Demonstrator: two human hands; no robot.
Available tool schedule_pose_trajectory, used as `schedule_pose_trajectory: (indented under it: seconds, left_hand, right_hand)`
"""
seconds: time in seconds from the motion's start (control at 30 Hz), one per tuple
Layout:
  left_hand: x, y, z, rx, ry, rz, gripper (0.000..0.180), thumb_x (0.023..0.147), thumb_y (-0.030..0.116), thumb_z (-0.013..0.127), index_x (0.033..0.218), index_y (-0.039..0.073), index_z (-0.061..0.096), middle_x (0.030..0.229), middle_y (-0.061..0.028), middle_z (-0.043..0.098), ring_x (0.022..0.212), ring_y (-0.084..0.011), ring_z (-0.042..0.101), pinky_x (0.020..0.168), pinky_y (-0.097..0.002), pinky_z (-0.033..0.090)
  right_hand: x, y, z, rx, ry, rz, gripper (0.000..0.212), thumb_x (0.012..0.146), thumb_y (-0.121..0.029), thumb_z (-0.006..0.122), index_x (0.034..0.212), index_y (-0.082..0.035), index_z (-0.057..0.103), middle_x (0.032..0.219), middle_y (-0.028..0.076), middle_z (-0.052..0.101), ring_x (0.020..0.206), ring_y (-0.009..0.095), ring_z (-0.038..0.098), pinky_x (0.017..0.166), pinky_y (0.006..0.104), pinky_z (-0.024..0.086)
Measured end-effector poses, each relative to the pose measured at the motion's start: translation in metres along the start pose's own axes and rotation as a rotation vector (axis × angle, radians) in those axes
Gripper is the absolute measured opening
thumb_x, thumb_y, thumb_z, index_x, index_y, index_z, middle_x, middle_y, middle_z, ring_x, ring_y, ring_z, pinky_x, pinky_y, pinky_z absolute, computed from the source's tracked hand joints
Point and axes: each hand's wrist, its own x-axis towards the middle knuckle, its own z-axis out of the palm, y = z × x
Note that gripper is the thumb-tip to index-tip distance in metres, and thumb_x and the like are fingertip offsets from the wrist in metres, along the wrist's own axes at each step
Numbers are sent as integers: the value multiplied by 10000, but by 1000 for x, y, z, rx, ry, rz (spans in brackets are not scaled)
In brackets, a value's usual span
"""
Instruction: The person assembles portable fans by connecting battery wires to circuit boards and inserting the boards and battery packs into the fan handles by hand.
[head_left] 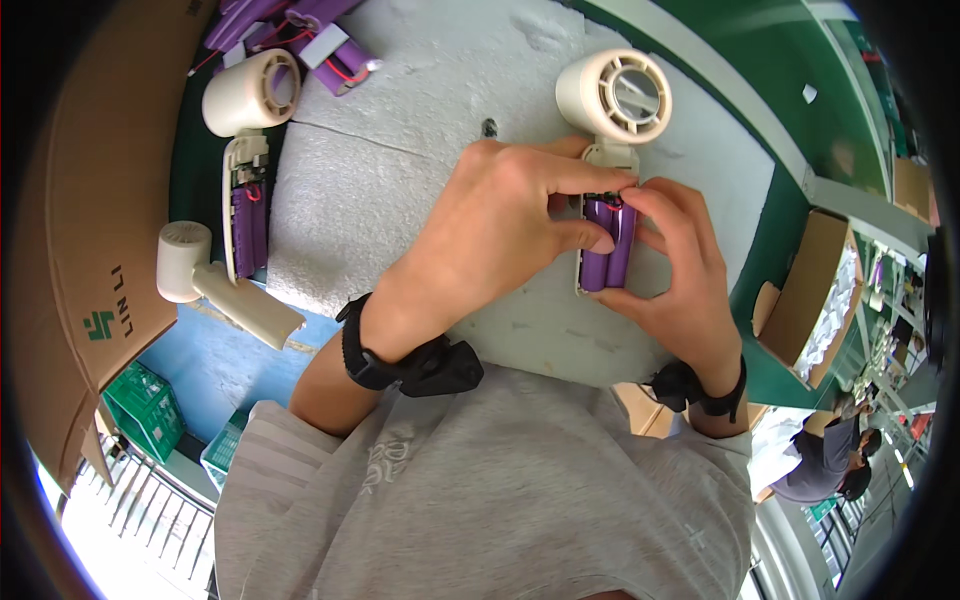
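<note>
A cream handheld fan (580, 97) with a round slotted head lies on the white foam sheet, its handle pointing toward me and its inside exposed. A purple two-cell battery pack (606, 262) sits in the handle, with red wires at its upper end. My left hand (500, 215) holds the handle from the left, thumb pressed on the battery and index finger near the wires. From the right, my right hand (690, 255) grips the fan, its thumb at the handle's lower end and index fingertip by the wires. Both fingertips partly hide the wiring.
At the left lie another opened fan (228, 105) with a battery inside and a closed-looking cream fan (240, 305). Purple battery packs (335, 62) are heaped at the back left. A cardboard box (130, 200) stands far left; a smaller box (810, 295) stands right. Another person (830, 460) is at right.
</note>
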Motion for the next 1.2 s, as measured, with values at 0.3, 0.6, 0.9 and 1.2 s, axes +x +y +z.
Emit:
schedule_pose_trajectory:
  seconds: [0.3, 0.6, 0.9, 1.2]
  left_hand:
    - [-3, -5, 0, 27, 36, 43, 497, 624, 40, 830, 1099, 148, 730, 1113, -123, 693, 695, -181, 675, 660, -287, 550]
    - [-4, -4, 4, 3, 64, 142, 486, 657, 2, 791, 1126, 87, 694, 1149, -167, 658, 827, -301, 685, 736, -340, 564]
    - [-10, 1, 10, -53, 193, 112, 405, 729, 8, 747, 1116, 51, 635, 1076, -187, 606, 868, -368, 641, 749, -410, 530]
    - [-21, 11, 0, 12, 112, 241, 171, 779, 147, 759, 852, 24, 664, 877, -130, 616, 737, -331, 629, 648, -411, 510]
  right_hand:
    - [-6, 3, -1, -204, -12, -199, 800, 520, -25, 886, 1258, -14, 577, 1273, 145, 512, 1096, 299, 595, 912, 364, 535]
    - [-10, -7, 3, -337, 16, -207, 736, 544, -48, 876, 1221, 6, 594, 1250, 134, 525, 1021, 279, 644, 834, 360, 566]
    - [58, 24, -34, -598, 294, -8, 568, 714, -38, 772, 1254, -51, 595, 1265, 122, 554, 1026, 249, 614, 816, 344, 524]
    - [101, -47, -33, -177, -24, 56, 418, 834, -55, 686, 1241, -34, 593, 1084, 86, 665, 875, 162, 641, 756, 286, 497]
